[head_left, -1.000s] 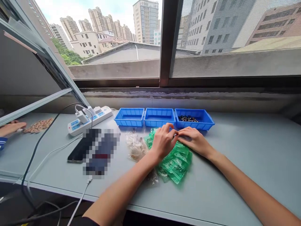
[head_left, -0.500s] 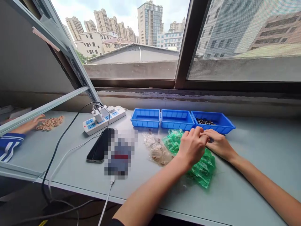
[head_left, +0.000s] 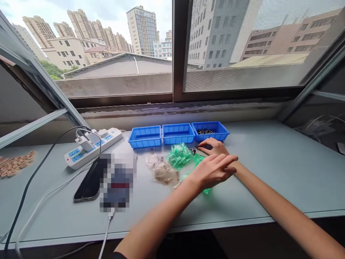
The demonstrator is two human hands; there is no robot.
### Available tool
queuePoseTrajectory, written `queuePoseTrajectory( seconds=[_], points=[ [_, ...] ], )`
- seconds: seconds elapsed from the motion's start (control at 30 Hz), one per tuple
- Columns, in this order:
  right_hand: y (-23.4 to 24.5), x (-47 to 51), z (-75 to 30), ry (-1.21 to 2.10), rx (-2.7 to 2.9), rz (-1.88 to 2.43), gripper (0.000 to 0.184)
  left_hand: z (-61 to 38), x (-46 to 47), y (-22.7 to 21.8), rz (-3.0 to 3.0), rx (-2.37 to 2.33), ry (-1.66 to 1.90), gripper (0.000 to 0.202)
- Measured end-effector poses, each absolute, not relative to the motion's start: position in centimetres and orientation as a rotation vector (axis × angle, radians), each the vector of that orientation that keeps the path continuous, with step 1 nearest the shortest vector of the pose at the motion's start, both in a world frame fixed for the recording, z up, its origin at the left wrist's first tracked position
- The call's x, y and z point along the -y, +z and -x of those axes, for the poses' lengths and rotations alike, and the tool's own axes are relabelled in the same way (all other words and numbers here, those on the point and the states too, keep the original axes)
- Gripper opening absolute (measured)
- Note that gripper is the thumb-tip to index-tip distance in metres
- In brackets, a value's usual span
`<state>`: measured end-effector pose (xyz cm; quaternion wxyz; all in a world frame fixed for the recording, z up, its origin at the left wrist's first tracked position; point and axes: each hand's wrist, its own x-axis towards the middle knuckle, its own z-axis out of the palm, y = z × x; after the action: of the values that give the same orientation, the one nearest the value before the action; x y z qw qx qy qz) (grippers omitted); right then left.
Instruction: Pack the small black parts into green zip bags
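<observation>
My left hand (head_left: 215, 168) is over the green plastic packets (head_left: 180, 155), its fingers stretched to the right and nothing visible in them. Just behind it, my right hand (head_left: 214, 145) bends thumb and fingers together near the tabletop. A small black part shows at its fingertips, mostly hidden. A few dark pieces (head_left: 193, 151) lie beside the green packets. Clear packets (head_left: 161, 169) with small metal pieces sit to the left. Behind my right hand, the rightmost blue bin (head_left: 225, 136) holds many small black and metallic parts.
Two more blue bins (head_left: 145, 144) (head_left: 178, 139) stand in a row beside it. On the left are a white power strip (head_left: 94, 147), a black phone (head_left: 87, 185), a blurred-out device (head_left: 118, 185) and cables. Small tan pieces (head_left: 17, 163) lie at far left, near a metal frame (head_left: 32, 126).
The view has swung right. My hands, close together before, have parted; the left fingers have straightened, and the right hand is now down near the dark pieces. The co-worker's arm has left view.
</observation>
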<state>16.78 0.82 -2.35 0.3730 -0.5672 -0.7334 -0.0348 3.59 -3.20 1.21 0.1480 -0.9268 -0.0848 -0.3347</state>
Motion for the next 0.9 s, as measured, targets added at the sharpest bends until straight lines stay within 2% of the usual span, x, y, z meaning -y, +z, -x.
queuePoseTrajectory(
  seconds=[0.2, 0.3, 0.53, 0.9],
  points=[
    [-1.2, -0.8, -17.0, 0.141, 2.002, 1.388, 0.014, -2.6, 1.7, 0.9, 2.604, 0.342, -1.057, 0.028],
    [-1.4, -1.2, -16.9, 0.187, 2.01, 1.359, 0.014, -1.5, 0.1, 0.8, 2.587, 0.446, -0.961, 0.022],
    [-1.3, -1.7, -16.4, 0.217, 2.033, 1.301, 0.013, 1.3, -2.6, 2.1, 2.471, 0.691, -0.854, 0.027],
    [-1.3, -1.5, -16.5, 0.323, 1.954, 1.273, 0.014, 2.6, -3.0, 2.2, 2.539, 0.954, -0.625, 0.013]
  ],
)
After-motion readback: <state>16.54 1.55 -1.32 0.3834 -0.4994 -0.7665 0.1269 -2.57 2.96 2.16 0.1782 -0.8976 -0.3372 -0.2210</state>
